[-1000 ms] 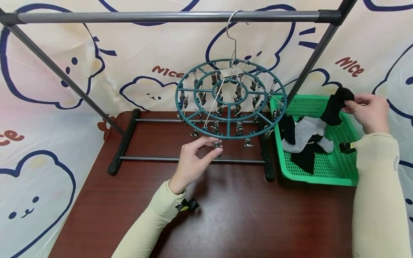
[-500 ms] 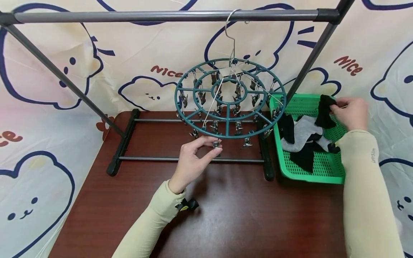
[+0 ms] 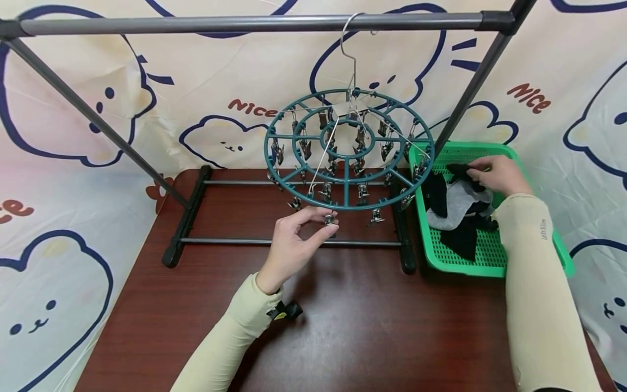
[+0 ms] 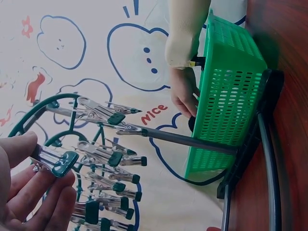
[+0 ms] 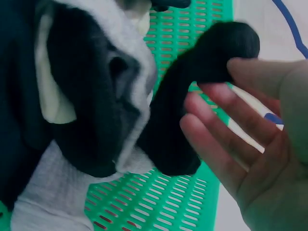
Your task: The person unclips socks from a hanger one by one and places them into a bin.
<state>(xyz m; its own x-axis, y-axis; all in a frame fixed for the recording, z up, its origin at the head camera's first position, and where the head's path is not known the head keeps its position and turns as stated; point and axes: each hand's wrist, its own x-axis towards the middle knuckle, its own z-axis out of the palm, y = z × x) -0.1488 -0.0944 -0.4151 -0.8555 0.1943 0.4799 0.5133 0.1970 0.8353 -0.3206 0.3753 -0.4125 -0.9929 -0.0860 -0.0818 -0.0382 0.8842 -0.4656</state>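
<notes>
My left hand (image 3: 289, 245) pinches a metal clip (image 3: 329, 219) at the front rim of a round teal drying hanger (image 3: 345, 185). In the left wrist view this clip (image 4: 62, 162) shows green plastic tips, between the thumb and fingers. Over the green basket (image 3: 455, 269) at the right, my right hand (image 3: 502, 175) holds a black sock (image 3: 459, 172) by one end. The right wrist view shows the sock (image 5: 173, 120) hanging bent from thumb and fingertips, beside a pile of grey and black socks (image 5: 96, 96).
The hanger hooks onto the grey top bar (image 3: 196, 25) of a rack, whose black feet (image 3: 407, 256) stand on the brown table (image 3: 343, 326). Several other clips (image 3: 376, 216) dangle from the hanger. Behind hangs a patterned cloth (image 3: 206, 81).
My right hand has moved left and slightly down with the black sock, from the basket's right side to over the pile. My left hand stays in place on the clip.
</notes>
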